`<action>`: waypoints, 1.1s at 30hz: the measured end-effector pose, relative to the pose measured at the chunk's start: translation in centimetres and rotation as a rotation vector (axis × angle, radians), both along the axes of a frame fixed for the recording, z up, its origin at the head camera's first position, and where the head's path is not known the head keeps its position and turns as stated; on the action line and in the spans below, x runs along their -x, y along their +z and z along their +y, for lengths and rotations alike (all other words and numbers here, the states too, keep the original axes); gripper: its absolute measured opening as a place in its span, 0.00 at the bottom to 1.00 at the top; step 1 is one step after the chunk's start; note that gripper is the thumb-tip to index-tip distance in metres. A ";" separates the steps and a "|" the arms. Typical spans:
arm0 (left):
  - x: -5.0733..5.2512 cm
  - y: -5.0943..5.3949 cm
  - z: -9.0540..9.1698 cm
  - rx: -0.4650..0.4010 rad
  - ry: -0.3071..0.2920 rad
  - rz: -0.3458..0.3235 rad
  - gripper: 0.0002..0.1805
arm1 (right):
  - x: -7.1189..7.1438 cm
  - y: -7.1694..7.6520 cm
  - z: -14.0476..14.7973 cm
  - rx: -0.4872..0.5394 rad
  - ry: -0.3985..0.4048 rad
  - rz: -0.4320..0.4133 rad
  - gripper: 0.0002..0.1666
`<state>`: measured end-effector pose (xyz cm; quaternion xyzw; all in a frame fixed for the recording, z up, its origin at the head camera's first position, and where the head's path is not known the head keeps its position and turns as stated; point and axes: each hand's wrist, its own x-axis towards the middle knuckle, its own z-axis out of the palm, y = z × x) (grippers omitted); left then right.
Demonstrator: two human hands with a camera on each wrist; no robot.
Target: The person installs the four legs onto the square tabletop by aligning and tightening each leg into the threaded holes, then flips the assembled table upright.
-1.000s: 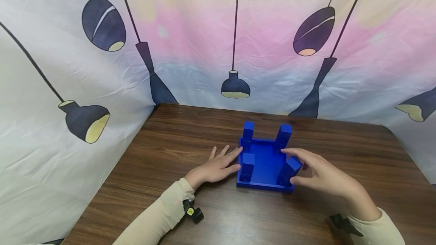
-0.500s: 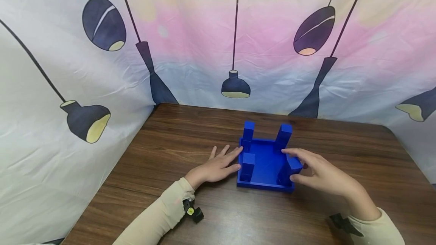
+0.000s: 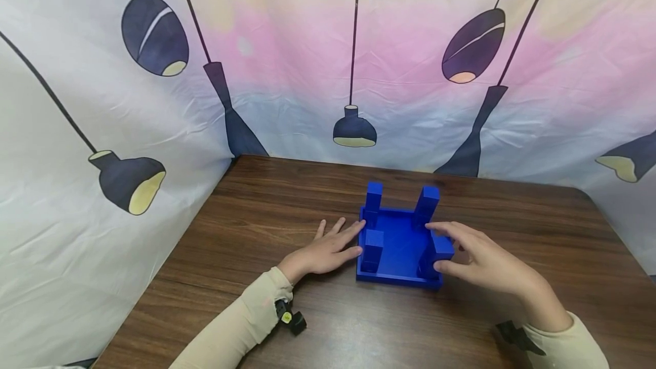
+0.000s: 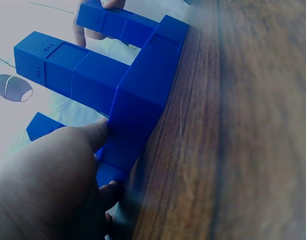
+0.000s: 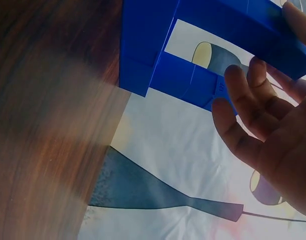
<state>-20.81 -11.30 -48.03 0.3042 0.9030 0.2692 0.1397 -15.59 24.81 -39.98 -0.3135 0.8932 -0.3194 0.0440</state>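
A blue square base with a raised rim [image 3: 400,282] lies on the wooden table, a blue post rising at each corner. My left hand [image 3: 323,249] rests beside it, fingers straight, fingertips touching its left side; in the left wrist view the thumb [image 4: 95,132] presses the side wall. With thumb and fingers, my right hand [image 3: 482,258] holds the top of the near right post [image 3: 443,246], whose upper block sits slightly twisted. Standing free are the near left post [image 3: 373,252], the far left post [image 3: 374,198] and the far right post [image 3: 427,204]. Small numbers mark some blocks.
The brown wooden table [image 3: 246,244] reaches back to a hanging cloth [image 3: 302,73] printed with lamps. Both forearms wear pale sleeves [image 3: 241,323]. A small black device [image 3: 290,318] is strapped at the left wrist.
The upper block of the near right post has turned, from cornerwise to nearly in line with the base. My right thumb and fingers shifted slightly with it. The left hand stayed put.
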 end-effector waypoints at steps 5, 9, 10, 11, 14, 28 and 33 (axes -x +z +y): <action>0.0 0.0 -0.1 0.000 -0.001 0.001 0.39 | 0.0 0.0 -0.1 -0.010 -0.011 0.009 0.38; 0.0 0.0 -0.1 0.000 -0.001 0.000 0.39 | 0.0 0.0 -0.2 -0.006 -0.015 0.018 0.37; 0.0 0.0 -0.1 0.000 -0.001 -0.001 0.39 | 0.0 0.0 -0.3 -0.005 -0.014 0.024 0.37; 0.0 0.0 -0.1 0.000 -0.001 -0.001 0.39 | 0.1 0.0 -0.3 -0.005 -0.014 0.031 0.37; 0.0 0.0 -0.1 0.000 -0.002 0.001 0.39 | 0.1 -0.1 -0.3 -0.004 -0.015 0.050 0.37; -0.1 0.3 -0.1 -0.004 -0.010 -0.004 0.39 | -0.2 -0.3 -1.2 -0.037 -0.041 0.185 0.20; 0.0 0.1 -0.2 -0.020 -0.012 -0.003 0.39 | -0.3 -0.4 -1.5 -0.056 -0.052 0.217 0.16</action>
